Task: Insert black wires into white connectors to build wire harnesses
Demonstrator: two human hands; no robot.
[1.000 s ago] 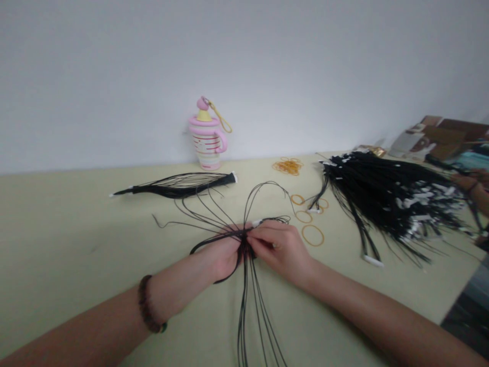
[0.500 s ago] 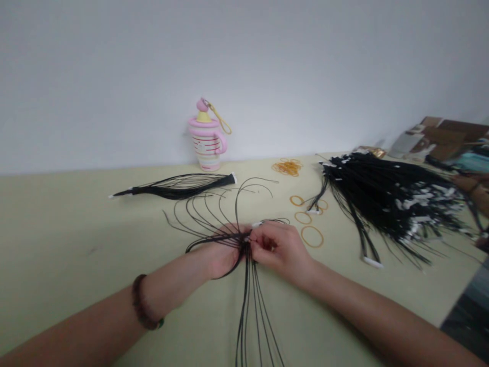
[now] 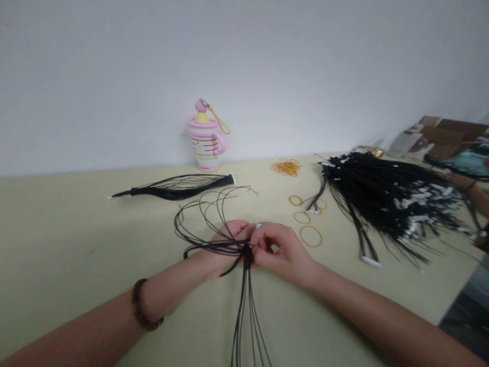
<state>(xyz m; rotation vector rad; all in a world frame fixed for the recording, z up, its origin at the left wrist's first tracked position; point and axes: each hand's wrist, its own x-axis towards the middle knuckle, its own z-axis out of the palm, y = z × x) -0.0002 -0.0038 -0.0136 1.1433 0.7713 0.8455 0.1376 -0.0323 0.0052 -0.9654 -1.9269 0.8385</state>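
Observation:
A bundle of thin black wires (image 3: 247, 256) is gathered between my hands over the middle of the table. Some wires curl back above my left wrist, while others hang down toward the bottom edge. My left hand (image 3: 223, 247) is closed around the bundle from behind, its fingers partly covered by wires. Thumb and forefinger of my right hand (image 3: 280, 251) pinch wires at the gathering point. A bit of a white connector (image 3: 259, 225) shows behind the right fingers. Exactly what the pinch holds is too small to see.
A tied wire harness (image 3: 179, 187) lies behind my hands, near a pink striped cup (image 3: 205, 145). Loose rubber bands (image 3: 310, 236) and a rubber-band pile (image 3: 286, 166) lie rightward. A large heap of black harnesses (image 3: 382, 193) covers the right side, beside another person's hand (image 3: 476, 196).
The loose wire ends over my left hand have swung and bunched closer together. The hanging wires have shifted slightly left and drawn together. Both hands stay nearly in place.

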